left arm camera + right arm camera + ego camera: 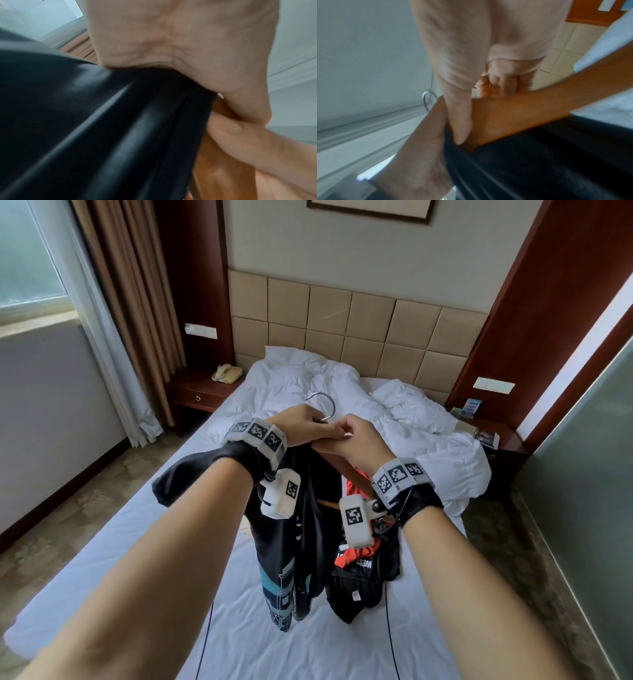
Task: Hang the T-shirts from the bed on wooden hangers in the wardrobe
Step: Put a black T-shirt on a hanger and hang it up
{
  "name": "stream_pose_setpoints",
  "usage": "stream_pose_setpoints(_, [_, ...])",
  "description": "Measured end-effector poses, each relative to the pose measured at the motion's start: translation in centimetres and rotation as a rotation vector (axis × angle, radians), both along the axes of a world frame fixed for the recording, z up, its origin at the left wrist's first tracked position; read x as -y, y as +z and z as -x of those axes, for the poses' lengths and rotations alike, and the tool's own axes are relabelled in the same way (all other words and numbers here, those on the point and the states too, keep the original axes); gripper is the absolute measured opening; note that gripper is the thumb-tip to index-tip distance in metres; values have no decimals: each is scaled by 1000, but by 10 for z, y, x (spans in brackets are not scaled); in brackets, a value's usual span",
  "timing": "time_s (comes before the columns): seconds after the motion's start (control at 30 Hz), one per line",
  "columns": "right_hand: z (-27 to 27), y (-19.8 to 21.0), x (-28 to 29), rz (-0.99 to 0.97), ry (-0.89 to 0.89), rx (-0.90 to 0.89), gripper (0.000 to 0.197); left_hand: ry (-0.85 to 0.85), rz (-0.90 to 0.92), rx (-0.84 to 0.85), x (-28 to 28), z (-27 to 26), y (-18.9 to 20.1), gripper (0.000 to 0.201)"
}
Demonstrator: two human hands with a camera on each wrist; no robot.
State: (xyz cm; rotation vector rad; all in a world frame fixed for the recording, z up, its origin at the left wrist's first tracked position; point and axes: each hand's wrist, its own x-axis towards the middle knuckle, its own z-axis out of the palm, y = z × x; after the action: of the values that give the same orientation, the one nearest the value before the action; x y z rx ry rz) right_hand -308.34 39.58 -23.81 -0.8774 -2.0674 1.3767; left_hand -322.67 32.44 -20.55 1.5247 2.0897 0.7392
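Over the bed I hold up a wooden hanger [337, 462] with a metal hook [323, 405]. A black T-shirt [291, 559] with a blue print hangs from it. My left hand [308, 428] grips the hanger's neck together with black cloth [102, 121]; the wood [221, 170] shows beside my palm. My right hand [339, 436] pinches the shirt's collar [539, 162] against the hanger arm [522, 115], thumb on the cloth edge. A second black and orange T-shirt [359, 573] lies bunched on the sheet below.
The white bed [137, 542] fills the middle, with a crumpled duvet [342, 385] by the padded headboard. A nightstand with a phone [226, 373] stands at the left, another nightstand [496, 443] at the right. Curtains hang left; a glass panel [582, 474] is at the right.
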Motion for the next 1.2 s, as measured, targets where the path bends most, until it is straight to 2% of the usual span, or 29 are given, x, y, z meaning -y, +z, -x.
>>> stream_pose_setpoints(0.03, [-3,3,-5,-4,29,34,38,6,-20,3,0,2,1,74])
stream_pose_setpoints(0.1, [-7,9,-13,16,120,104,40,22,-34,-10,3,3,4,59])
stream_pose_setpoints(0.13, [-9,12,-16,36,169,115,34,32,-35,-26,4,4,6,47])
stream_pose_setpoints(0.2, [-9,17,-20,124,231,71,16,54,-48,-37,6,5,11,36])
stream_pose_setpoints(0.27, [-5,20,-25,229,228,4,22,84,-72,-12,7,7,15,34])
stream_pose_setpoints(0.33, [-1,24,-28,234,222,-1,25,102,-87,1,8,8,16,35])
stream_pose_setpoints(0.5, [10,30,-36,-68,211,177,26,92,-100,-72,8,6,18,64])
stream_pose_setpoints(0.63, [25,35,-32,-298,164,308,32,103,-132,-74,8,9,17,63])
stream_pose_setpoints(0.8, [37,35,-27,-445,133,418,30,105,-171,-97,14,15,19,63])
stream_pose_setpoints(0.93, [39,36,-19,-672,-55,566,22,132,-159,-74,18,18,21,63])
stream_pose_setpoints(1.07, [41,27,-23,-630,-159,625,21,141,-180,-47,23,18,26,61])
stream_pose_setpoints(1.2, [34,17,-29,-537,-203,612,15,199,-209,-135,26,20,30,41])
